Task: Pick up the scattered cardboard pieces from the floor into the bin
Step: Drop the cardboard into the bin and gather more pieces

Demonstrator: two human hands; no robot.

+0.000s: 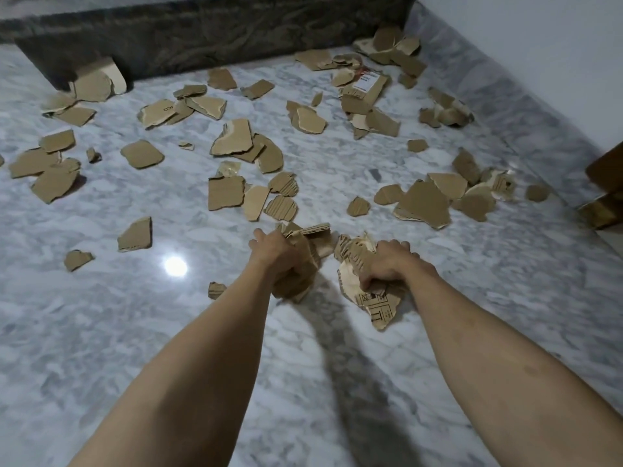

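Note:
Several torn brown cardboard pieces point(232, 138) lie scattered over the white marble floor point(168, 332). My left hand point(274, 251) grips a bunch of cardboard pieces point(303, 261) above the floor at the middle of the view. My right hand point(392, 264) grips another bunch point(374, 298), one piece with black printed symbols hanging below it. The two hands are close together. A small piece point(215, 289) lies just left of my left forearm. No bin is in view.
A dark stone step point(202, 35) runs along the far side, cardboard leaning on it. A white wall point(539, 45) borders the right. Something wooden point(603, 197) stands at the right edge. A lamp's reflection point(175, 266) shines on the floor.

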